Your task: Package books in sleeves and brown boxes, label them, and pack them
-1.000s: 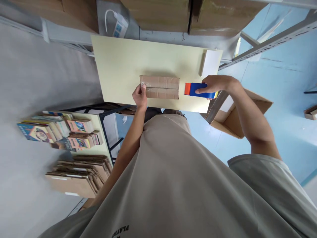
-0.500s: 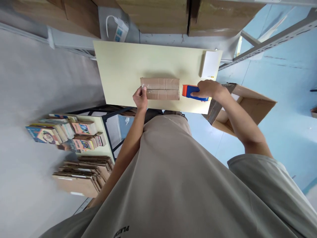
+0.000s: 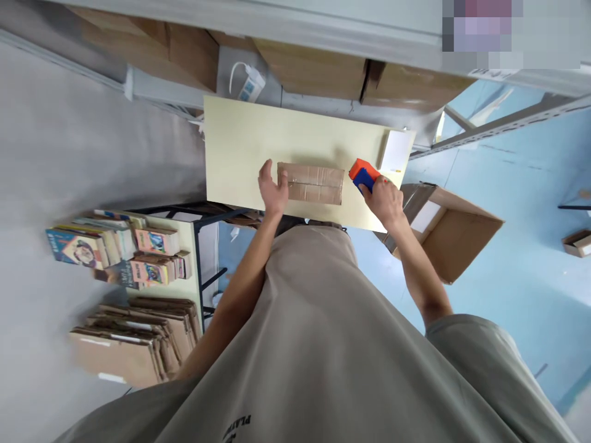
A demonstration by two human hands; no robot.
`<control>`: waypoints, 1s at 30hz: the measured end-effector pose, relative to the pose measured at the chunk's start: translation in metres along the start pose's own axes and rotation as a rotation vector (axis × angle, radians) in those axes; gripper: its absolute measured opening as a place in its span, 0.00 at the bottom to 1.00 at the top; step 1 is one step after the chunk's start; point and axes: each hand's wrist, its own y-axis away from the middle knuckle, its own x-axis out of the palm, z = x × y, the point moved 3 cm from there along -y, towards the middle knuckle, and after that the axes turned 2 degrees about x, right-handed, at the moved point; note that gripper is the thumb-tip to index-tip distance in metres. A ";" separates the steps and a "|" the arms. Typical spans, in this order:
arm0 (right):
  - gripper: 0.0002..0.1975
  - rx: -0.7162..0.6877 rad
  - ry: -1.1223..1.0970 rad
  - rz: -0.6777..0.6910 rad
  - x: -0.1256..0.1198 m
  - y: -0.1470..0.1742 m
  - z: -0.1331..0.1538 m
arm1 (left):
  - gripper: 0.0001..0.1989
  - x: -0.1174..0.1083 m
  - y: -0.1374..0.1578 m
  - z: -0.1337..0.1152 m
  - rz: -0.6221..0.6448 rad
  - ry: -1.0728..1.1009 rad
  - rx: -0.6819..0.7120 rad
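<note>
A small taped cardboard box (image 3: 311, 184) lies on the pale yellow tabletop (image 3: 240, 141), with a lengthwise seam on its upper face. At the box's left end is my left hand (image 3: 273, 192), its fingers spread and its thumb by the box edge; whether it touches cannot be made out. To the right of the box, my right hand (image 3: 385, 200) is wrapped around a blue and orange tape dispenser (image 3: 364, 175), held tilted and apart from the box. The hand hides the dispenser's lower part.
A white flat box (image 3: 396, 151) sits at the table's right end. Beyond the table are large cartons (image 3: 318, 67) and a power strip (image 3: 252, 84). An open carton (image 3: 462, 237) stands at right. Books (image 3: 157, 241) and flattened cardboard (image 3: 120, 357) are at left.
My left hand has let go of the box's left end and spread its fingers. My right hand has tilted the tape dispenser, orange end upward. The view has shifted.
</note>
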 end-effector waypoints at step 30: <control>0.36 -0.320 -0.382 -0.960 -0.137 -0.077 0.076 | 0.28 -0.038 -0.022 -0.078 0.201 0.050 0.214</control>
